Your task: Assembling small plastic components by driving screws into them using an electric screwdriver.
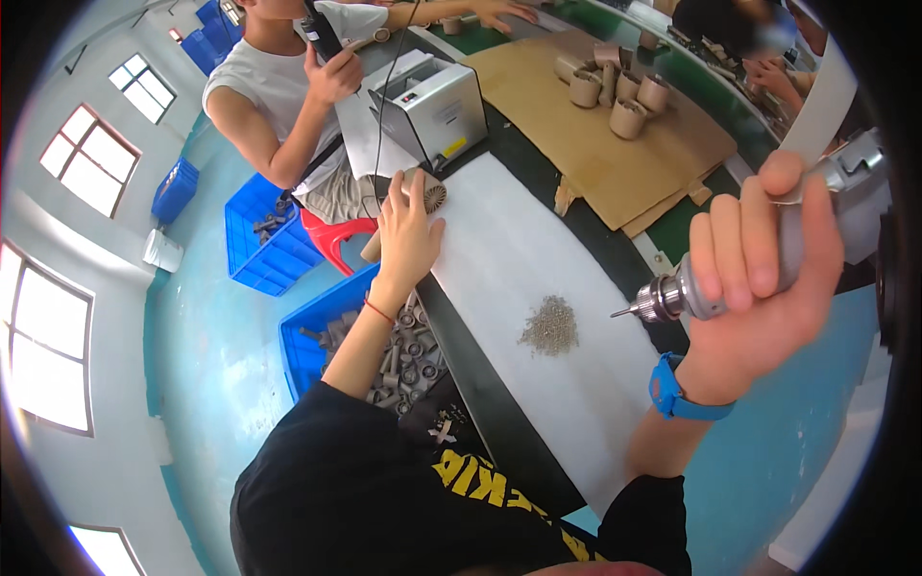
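Right hand [759, 278] is clenched around the grey body of a power screwdriver [768, 259], held in the air off the right edge of the white sheet [538, 288] that covers the table; its chuck and bit point left toward that sheet. A blue watch [677, 392] sits on that wrist. Left hand [408, 235] lies at the far left corner of the white sheet, fingers wrapped over a beige cylindrical part [427, 192] with a slotted round end, which rests on the sheet's edge. A small pile of screws [550, 326] sits near the middle of the white sheet, between the two hands and apart from both. Just left of the sheet, below the table edge, a blue crate [317, 336] holds more of the beige parts. Beyond the sheet's far end stand a grey machine box [432, 106] and a cardboard sheet [595, 144] carrying several upright beige parts. Another person in a white shirt [279, 77] sits beyond the far left corner.
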`<action>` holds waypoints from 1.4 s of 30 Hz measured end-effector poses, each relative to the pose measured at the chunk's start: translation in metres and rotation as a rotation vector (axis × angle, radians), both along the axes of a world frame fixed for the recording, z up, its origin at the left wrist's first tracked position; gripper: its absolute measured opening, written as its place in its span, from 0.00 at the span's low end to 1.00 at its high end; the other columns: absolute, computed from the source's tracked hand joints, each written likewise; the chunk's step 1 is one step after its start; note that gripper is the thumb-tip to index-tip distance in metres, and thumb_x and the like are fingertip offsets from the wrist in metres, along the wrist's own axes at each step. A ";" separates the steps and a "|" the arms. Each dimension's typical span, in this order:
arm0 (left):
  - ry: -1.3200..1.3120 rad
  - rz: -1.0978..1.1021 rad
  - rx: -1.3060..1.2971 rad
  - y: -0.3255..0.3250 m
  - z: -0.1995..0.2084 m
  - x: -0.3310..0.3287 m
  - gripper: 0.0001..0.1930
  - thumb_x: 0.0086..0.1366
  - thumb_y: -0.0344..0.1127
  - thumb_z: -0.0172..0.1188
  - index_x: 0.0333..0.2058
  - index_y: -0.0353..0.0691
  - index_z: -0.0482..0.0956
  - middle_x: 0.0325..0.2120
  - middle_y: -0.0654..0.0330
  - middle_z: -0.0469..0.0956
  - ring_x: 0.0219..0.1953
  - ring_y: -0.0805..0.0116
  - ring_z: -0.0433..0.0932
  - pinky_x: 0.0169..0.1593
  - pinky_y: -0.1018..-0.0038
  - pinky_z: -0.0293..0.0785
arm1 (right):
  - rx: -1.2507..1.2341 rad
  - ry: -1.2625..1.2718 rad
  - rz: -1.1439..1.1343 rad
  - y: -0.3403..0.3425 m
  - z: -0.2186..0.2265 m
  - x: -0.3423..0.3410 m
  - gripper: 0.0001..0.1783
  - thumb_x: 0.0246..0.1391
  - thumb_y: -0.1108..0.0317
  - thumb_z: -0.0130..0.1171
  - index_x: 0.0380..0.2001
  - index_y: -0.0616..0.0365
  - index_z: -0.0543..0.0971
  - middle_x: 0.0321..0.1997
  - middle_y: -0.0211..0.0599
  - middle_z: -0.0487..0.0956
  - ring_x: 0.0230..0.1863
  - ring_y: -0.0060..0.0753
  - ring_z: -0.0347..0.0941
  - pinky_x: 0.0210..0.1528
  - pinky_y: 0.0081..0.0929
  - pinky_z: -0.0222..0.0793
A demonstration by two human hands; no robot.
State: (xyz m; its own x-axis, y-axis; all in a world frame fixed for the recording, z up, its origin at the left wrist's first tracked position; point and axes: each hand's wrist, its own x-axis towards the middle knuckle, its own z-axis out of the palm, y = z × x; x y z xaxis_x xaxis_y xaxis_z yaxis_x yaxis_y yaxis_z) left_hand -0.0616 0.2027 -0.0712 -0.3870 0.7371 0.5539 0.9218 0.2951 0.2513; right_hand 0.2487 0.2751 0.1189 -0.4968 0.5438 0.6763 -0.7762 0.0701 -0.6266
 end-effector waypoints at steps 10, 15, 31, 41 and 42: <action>-0.243 0.137 -0.193 -0.057 0.006 -0.020 0.27 0.53 0.42 0.67 0.50 0.37 0.74 0.39 0.46 0.79 0.42 0.48 0.78 0.47 0.60 0.74 | -0.079 0.014 -0.044 -0.008 -0.003 -0.002 0.13 0.67 0.62 0.43 0.39 0.63 0.69 0.13 0.22 0.59 0.13 0.14 0.52 0.18 0.16 0.54; -0.277 0.143 0.033 -0.076 0.046 -0.011 0.18 0.53 0.46 0.71 0.35 0.36 0.83 0.18 0.57 0.77 0.19 0.75 0.71 0.25 0.75 0.68 | -0.079 -0.014 0.018 -0.003 -0.005 -0.015 0.14 0.66 0.63 0.44 0.38 0.64 0.72 0.14 0.21 0.58 0.15 0.14 0.54 0.20 0.17 0.54; -1.460 -0.626 0.575 -0.132 0.060 0.065 0.06 0.65 0.31 0.57 0.35 0.36 0.72 0.23 0.63 0.74 0.18 0.78 0.70 0.22 0.81 0.66 | -0.085 -0.633 -0.209 0.008 -0.124 -0.112 0.16 0.53 0.59 0.61 0.30 0.64 0.74 0.12 0.23 0.63 0.13 0.16 0.57 0.18 0.20 0.57; -1.302 -0.398 0.031 -0.130 0.064 0.093 0.06 0.60 0.29 0.64 0.36 0.36 0.81 0.24 0.69 0.76 0.27 0.84 0.71 0.32 0.84 0.66 | -0.225 -0.579 -0.112 0.000 -0.119 -0.106 0.15 0.59 0.58 0.54 0.33 0.62 0.74 0.14 0.22 0.61 0.14 0.15 0.56 0.19 0.19 0.56; -1.311 -0.393 -0.004 -0.127 0.065 0.095 0.09 0.59 0.30 0.65 0.38 0.36 0.81 0.22 0.70 0.75 0.26 0.85 0.70 0.31 0.84 0.66 | -0.229 -0.500 -0.073 -0.001 -0.114 -0.103 0.15 0.60 0.58 0.52 0.34 0.61 0.74 0.14 0.21 0.60 0.14 0.15 0.55 0.19 0.19 0.55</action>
